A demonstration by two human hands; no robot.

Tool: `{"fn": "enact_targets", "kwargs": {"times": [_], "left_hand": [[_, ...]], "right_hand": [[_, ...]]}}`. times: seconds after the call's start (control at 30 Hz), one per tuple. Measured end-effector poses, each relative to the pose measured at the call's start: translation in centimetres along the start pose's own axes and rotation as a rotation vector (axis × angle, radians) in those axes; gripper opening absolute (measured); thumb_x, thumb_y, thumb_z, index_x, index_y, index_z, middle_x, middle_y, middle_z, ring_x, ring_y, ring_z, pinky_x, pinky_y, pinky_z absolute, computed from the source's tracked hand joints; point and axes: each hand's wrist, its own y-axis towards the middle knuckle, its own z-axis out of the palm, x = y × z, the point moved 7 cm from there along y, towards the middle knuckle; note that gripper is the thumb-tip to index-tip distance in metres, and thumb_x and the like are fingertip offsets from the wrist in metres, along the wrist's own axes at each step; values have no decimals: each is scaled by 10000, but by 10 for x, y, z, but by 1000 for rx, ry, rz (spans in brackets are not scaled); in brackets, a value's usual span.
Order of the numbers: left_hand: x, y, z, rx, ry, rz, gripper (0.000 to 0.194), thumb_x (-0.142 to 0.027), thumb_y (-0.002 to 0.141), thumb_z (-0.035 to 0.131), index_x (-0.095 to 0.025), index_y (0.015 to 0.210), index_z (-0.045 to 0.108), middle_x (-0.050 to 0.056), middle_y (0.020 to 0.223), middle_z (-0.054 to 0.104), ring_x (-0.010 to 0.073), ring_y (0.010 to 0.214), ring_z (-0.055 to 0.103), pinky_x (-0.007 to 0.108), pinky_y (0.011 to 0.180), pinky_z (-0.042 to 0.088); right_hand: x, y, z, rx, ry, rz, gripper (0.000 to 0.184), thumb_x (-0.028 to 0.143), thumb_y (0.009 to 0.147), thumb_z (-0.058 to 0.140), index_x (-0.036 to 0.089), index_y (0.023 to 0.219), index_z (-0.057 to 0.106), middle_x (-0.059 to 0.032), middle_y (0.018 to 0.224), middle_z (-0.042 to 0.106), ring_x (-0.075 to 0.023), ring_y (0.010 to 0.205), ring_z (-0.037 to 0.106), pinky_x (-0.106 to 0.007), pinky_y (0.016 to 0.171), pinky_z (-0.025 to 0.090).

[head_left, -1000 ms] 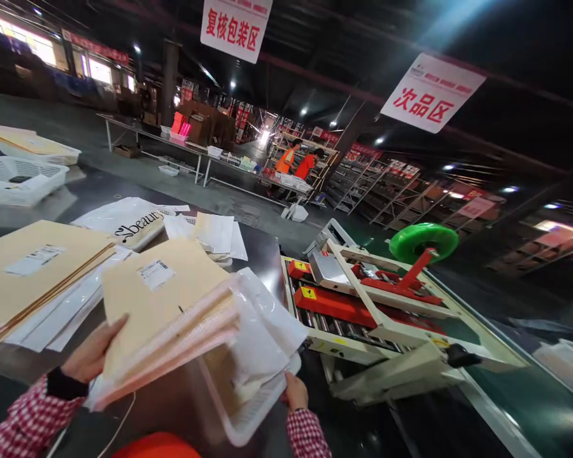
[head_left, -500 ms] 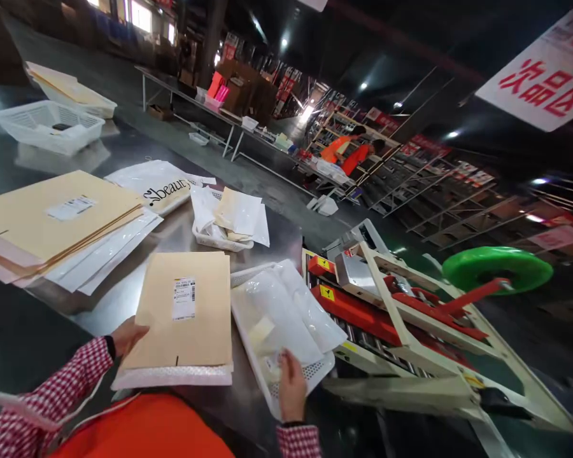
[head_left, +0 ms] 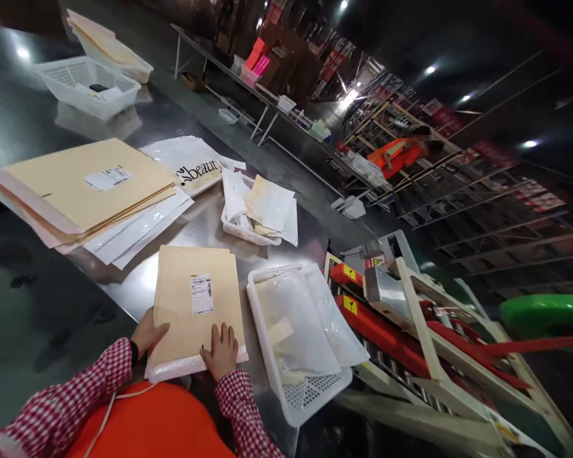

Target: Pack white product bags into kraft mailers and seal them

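Observation:
A tan padded envelope [head_left: 174,280] with a white printed label [head_left: 201,296] lies in front of me at the table edge, another envelope's edge showing beneath it. My left hand [head_left: 149,332] grips its left edge, thumb on top and fingers mostly hidden. My right hand [head_left: 222,353] rests flat on its lower right part with fingers spread, holding nothing. Just to the right, a white perforated basket [head_left: 290,401] holds white plastic mailers [head_left: 303,324]. Left of the envelope is a stack of tan padded envelopes [head_left: 83,191] over white mailers [head_left: 138,235].
Behind the envelope stand a small basket [head_left: 248,234] of mailers and a white bag with black lettering [head_left: 181,156]. Farther left are a white basket [head_left: 88,95] and another filled one. A red-and-cream roller machine [head_left: 391,343] borders the right side. A person in orange [head_left: 396,156] works at the back.
My right hand has left the basket of mailers and moved left onto the tan envelope. My left hand stays at the envelope's left edge. The view has shifted right and down.

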Motion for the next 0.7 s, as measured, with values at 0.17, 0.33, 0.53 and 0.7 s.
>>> {"fn": "enact_targets", "kwargs": {"times": [0.17,0.33,0.53,0.7], "left_hand": [[25,-27,-27,65,420,-8,761,-390,550,690,-103,1218,464,235,1262,570,413,1172,569,492,1018,458],[-13,-51,-7,154,1004,198,509,-213,693,571,-93,1188,572,221,1288,543,381,1181,527,478,1036,393],[-29,-46,79,381,1140,308,745,-87,692,618,-63,1414,436,224,1542,329,416,1254,474,494,1036,402],[-13,-33,112,390,1346,341,1019,-90,601,756,-177,1514,312,130,1625,123,467,1273,433,573,981,443]], "right_hand": [[1,2,4,42,-59,57,736,284,788,631,160,1473,391,-176,1568,295,-396,1456,194,-586,1123,249],[4,5,-1,49,-81,49,712,292,777,647,177,1444,425,-173,1543,340,-397,1438,230,-576,1096,299],[4,6,-1,31,-89,33,691,295,790,658,173,1432,433,-182,1526,358,-400,1419,258,-578,1081,326],[6,4,-5,-1,-97,26,662,274,783,671,184,1404,461,-183,1497,392,-394,1402,286,-587,1052,360]]}}
